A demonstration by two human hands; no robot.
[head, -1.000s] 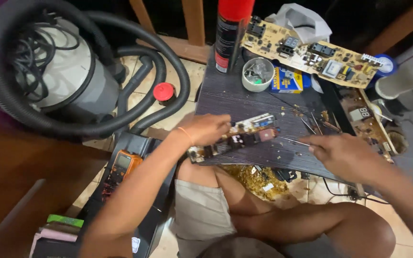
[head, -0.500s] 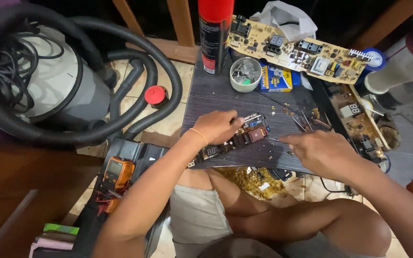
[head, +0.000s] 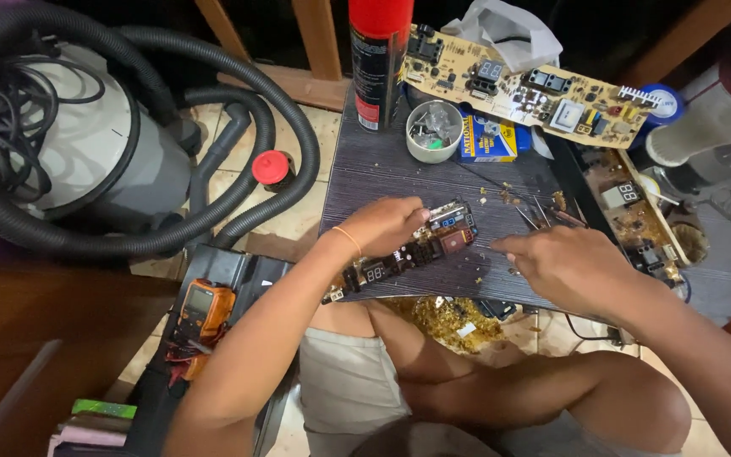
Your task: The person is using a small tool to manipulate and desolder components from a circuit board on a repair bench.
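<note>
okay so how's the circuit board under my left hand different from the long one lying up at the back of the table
The circuit board under the left hand is dark, short and half covered by the left hand; the long board at the back is pale tan, much longer and untouched. The near board lies flat on the dark mat, while the far one rests partly on a blue box. Both carry small numeric displays and lie at a slant.

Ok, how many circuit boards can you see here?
3: a small board under the left hand, a long board at the far edge, another board at right. More may be hidden.
</note>
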